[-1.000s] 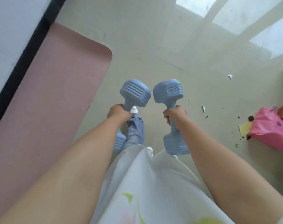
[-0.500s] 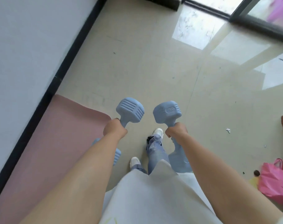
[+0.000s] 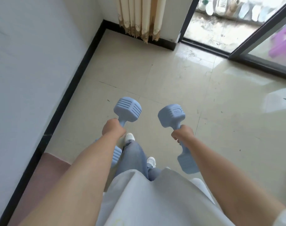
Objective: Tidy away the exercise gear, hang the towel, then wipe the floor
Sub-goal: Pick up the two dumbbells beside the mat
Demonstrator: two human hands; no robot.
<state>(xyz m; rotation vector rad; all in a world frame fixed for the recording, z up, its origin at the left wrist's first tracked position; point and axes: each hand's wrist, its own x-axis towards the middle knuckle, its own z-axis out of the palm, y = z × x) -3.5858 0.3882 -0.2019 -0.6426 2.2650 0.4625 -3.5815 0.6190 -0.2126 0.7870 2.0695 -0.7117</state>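
Head view: two dumbbells carried above the floor

Left hand [image 3: 113,129] grips the handle of one blue dumbbell [image 3: 127,109]; right hand [image 3: 182,134] grips the other blue dumbbell [image 3: 171,115], marked 2KG. Both are held off the beige tiled floor [image 3: 155,82], well apart. A pink mat [image 3: 46,167] lies along the floor's left edge, by the wall.

Walls: pale wall [image 3: 33,66] at left, with a black skirting board [image 3: 70,88] that turned the corner
Floor: glossy beige floor tiles [image 3: 163,82], scuffed, bright with window reflections at right
Curtain: cream curtain [image 3: 139,15] in the corner, hem frayed and stained
Door: dark-framed sliding glass door [image 3: 259,51], daylight beyond
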